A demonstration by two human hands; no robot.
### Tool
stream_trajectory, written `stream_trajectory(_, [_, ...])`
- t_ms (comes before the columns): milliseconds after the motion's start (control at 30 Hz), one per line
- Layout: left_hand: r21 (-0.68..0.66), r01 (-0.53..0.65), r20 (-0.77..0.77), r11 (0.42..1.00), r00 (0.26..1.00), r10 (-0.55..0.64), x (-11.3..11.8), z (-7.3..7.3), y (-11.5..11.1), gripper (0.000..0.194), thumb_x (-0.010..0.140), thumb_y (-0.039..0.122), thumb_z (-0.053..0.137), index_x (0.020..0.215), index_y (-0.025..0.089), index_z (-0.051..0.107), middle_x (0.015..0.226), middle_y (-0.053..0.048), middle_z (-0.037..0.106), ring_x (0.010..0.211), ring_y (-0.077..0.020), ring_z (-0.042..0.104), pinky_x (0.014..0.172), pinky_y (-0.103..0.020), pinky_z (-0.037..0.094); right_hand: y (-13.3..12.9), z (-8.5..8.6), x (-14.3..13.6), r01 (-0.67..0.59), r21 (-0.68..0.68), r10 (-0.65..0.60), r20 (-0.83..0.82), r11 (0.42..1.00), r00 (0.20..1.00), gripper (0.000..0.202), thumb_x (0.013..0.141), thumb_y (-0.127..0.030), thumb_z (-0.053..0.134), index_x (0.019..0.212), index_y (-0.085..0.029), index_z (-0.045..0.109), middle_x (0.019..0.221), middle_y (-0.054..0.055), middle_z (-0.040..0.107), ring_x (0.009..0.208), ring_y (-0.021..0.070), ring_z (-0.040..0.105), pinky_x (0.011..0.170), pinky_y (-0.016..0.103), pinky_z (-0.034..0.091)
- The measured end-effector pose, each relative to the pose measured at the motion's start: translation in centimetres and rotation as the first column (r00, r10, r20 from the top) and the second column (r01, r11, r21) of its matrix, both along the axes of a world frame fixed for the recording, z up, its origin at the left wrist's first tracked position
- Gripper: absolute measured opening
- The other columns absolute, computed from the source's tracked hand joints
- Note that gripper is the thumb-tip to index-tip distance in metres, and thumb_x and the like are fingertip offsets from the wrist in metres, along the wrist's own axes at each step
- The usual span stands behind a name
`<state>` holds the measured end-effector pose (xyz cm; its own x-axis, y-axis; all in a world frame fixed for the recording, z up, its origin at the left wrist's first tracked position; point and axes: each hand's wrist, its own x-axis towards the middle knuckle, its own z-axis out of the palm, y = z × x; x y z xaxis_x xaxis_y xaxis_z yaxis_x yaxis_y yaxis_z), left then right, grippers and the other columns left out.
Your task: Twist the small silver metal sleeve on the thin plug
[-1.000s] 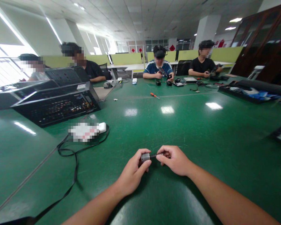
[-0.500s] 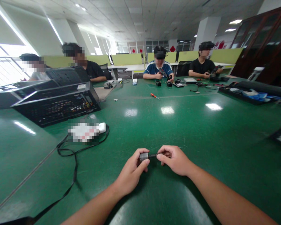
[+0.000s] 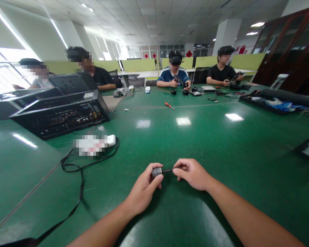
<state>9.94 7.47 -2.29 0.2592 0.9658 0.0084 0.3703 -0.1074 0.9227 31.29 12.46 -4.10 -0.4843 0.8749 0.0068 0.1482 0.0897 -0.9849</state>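
Note:
My left hand (image 3: 146, 187) is closed around a short grey metal cylinder (image 3: 157, 172), with the thumb below and the fingers above and behind. From the cylinder's right end a thin dark rod (image 3: 167, 170) runs level toward my right hand (image 3: 192, 174). The right thumb and fingertips pinch the rod's far end, and the other fingers curl in behind. That end is mostly hidden by the fingers. Whether the rod is fixed in the cylinder or loose in it, I cannot tell. Both hands are held low over the green table (image 3: 154, 140).
An orange screwdriver (image 3: 169, 105) lies ahead. At left stand a black computer case (image 3: 64, 116) and a white adapter (image 3: 111, 140) with a looping black cable (image 3: 81, 181). A black tray (image 3: 273, 104) with blue material lies at far right. Several people sit across the table.
A little more of the dark rod shows between my hands. The cylinder in my left hand sits slightly farther from my right fingers. Both grips look the same, and the view has shifted slightly.

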Motion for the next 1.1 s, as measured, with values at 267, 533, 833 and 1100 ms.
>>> stream_trajectory(267, [0.006,-0.004,-0.012,1.0,1.0,0.004,0.1,0.1,0.1,0.03,0.095,0.038,0.046,0.119,0.021,0.045,0.071,0.002,0.056,0.069,-0.0181,0.053,0.07,-0.03,0.039,0.5,0.5,0.9,-0.041,-0.042,0.042,0.018,0.998,0.999,0.016,0.082,-0.03,0.063,0.084,-0.014,0.063,0.068,0.002,0.066,0.064,0.0156,0.065,0.062,0.025,0.048])
stream_trajectory(533, [0.001,-0.005,-0.022,1.0,1.0,0.006,0.0,0.1,0.0,0.03,0.095,0.04,0.046,0.119,0.021,0.045,0.071,0.003,0.056,0.069,-0.0178,0.052,0.07,-0.03,0.039,0.9,0.2,1.2,-0.06,-0.068,0.06,-0.001,0.996,0.998,0.019,0.082,-0.033,0.064,0.084,-0.014,0.062,0.067,0.003,0.067,0.064,0.0157,0.065,0.065,0.027,0.049])
stream_trajectory(833, [0.0,-0.003,-0.037,1.0,0.999,0.003,0.1,0.1,0.0,0.029,0.095,0.04,0.046,0.119,0.022,0.044,0.071,0.003,0.056,0.069,-0.0176,0.053,0.07,-0.031,0.039,0.8,0.4,1.4,-0.055,-0.077,0.055,0.003,0.996,0.998,0.019,0.081,-0.032,0.064,0.083,-0.014,0.062,0.067,0.004,0.068,0.065,0.0159,0.065,0.065,0.027,0.049])
stream_trajectory(1100, [0.003,-0.002,-0.029,1.0,1.0,0.002,0.0,0.0,0.1,0.029,0.095,0.04,0.046,0.118,0.022,0.045,0.072,0.003,0.055,0.069,-0.0174,0.053,0.07,-0.03,0.04,0.9,0.4,1.6,-0.062,-0.097,0.063,0.006,0.993,0.998,0.02,0.081,-0.033,0.065,0.083,-0.014,0.062,0.068,0.004,0.068,0.066,0.0156,0.064,0.066,0.027,0.049])
